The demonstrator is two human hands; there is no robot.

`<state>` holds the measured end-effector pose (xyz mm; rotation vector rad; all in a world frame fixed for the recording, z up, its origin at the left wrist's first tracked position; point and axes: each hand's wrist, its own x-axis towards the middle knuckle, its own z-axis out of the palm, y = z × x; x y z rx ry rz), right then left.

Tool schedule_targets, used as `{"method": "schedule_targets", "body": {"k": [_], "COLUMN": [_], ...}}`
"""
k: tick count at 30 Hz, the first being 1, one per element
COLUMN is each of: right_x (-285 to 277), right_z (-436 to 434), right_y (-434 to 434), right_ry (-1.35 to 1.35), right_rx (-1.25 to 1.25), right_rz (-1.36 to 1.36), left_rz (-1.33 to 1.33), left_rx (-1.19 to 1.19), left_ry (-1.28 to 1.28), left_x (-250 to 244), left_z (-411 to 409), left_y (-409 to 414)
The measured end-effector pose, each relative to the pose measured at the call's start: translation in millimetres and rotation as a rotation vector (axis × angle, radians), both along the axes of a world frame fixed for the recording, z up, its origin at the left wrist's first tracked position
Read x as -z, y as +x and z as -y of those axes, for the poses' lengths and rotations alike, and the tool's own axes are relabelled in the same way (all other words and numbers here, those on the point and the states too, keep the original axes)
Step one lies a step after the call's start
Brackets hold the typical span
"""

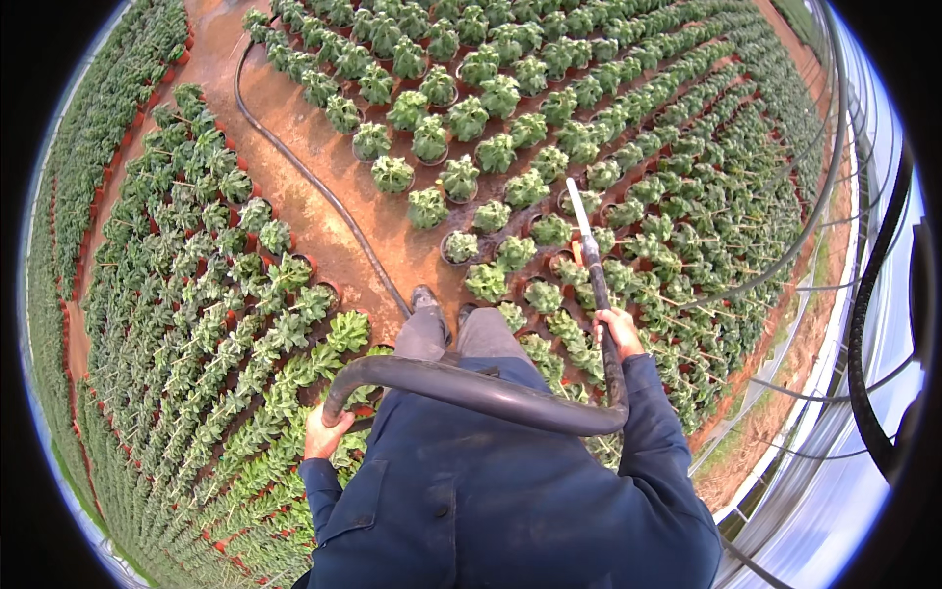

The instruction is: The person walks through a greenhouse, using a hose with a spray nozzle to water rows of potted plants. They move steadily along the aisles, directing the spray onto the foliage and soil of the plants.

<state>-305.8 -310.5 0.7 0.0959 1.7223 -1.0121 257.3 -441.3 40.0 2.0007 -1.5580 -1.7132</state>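
Note:
A thick black hose (pixel 471 394) loops across the front of my body at waist height. My left hand (pixel 324 434) grips its bend at my left side. On the other side my right hand (pixel 620 331) is wrapped around the straight black part that leads to a pale pipe nozzle (pixel 580 206). An orange-red piece (pixel 577 252) sits near the joint of pipe and hose. The nozzle points forward and a little left, over potted leafy plants (pixel 550 230). Whether water leaves its tip cannot be made out.
The hose's trailing length (pixel 309 173) runs along a reddish dirt path (pixel 294 199) to my feet. Dense rows of potted plants (pixel 206 368) stand on the left, more potted plants (pixel 471 118) ahead and right. Curved greenhouse hoops (pixel 828 199) and plastic sheeting (pixel 831 501) border the right side.

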Motion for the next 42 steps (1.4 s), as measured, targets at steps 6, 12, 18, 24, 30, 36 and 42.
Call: {"method": "schedule_targets", "body": {"k": [6, 12, 18, 24, 30, 36, 42], "right_x": [8, -1, 2, -6, -16, -17, -22], "right_z": [14, 31, 29, 35, 40, 47, 54], "right_y": [-14, -27, -51, -73, -94, -117, -136], "right_ry": [-0.033, -0.034, -0.095, -0.115, -0.133, -0.153, -0.167], "right_rx": [0.084, 0.125, 0.175, 0.188, 0.215, 0.245, 0.277], "right_rz": [-0.055, -0.062, -0.177, -0.213, -0.291, -0.385, -0.423], "left_rz": [-0.057, -0.024, -0.036, -0.049, 0.029, 0.067, 0.022], "left_rx": [-0.029, -0.033, -0.052, -0.058, -0.069, -0.059, -0.093], "left_ry": [0.004, -0.021, -0.025, -0.063, -0.019, -0.062, -0.044], "left_x": [3, 10, -1, 2, -5, -7, -3], "left_z": [11, 13, 14, 3, 3, 1, 0], "left_y": [-3, -8, -28, -29, -40, -53, -60]}}
